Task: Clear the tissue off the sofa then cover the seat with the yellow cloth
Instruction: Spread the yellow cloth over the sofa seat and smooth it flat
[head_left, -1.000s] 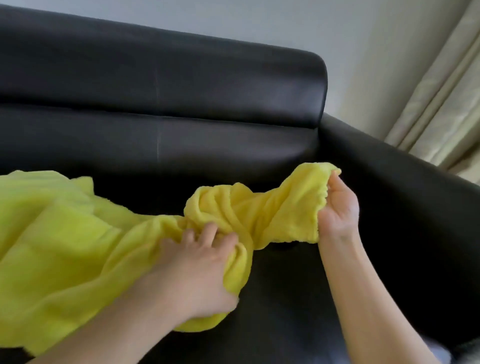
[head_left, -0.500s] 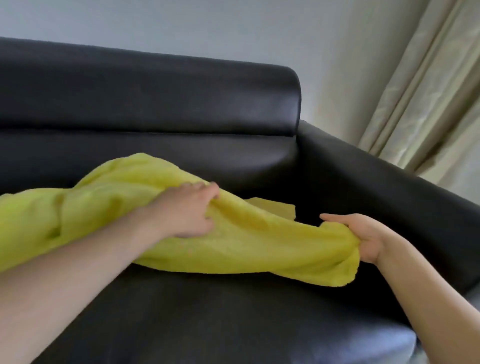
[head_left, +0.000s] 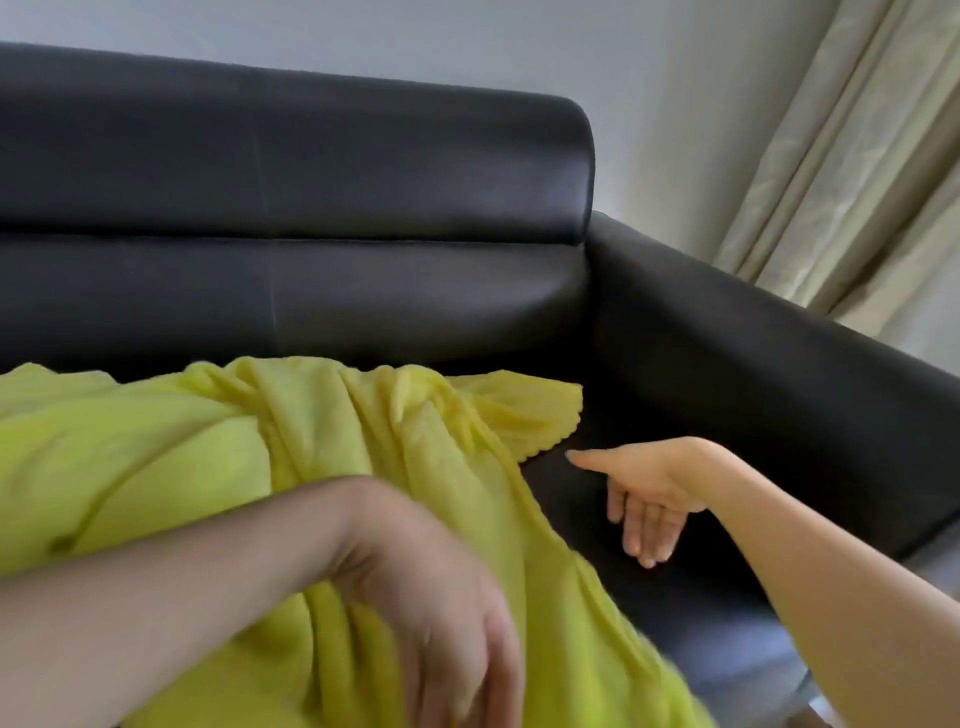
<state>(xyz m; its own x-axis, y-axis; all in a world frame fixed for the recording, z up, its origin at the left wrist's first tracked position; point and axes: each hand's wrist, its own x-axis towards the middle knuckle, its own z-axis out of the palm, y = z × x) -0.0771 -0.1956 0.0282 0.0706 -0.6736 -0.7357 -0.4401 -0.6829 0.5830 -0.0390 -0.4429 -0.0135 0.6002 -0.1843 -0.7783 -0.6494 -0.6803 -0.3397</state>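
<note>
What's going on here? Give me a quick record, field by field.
sofa: black leather, seat partly covered
yellow cloth: rumpled, spread over the left part of the seat
bare seat: strip on the right
left hand: lies over the cloth, grip unclear
right hand: open, holds nothing, over the bare seat
tissue: none in view
curtain: right, behind the armrest

Both forearms are bare to the frame edge, with no sleeves, rings or watch visible.
</note>
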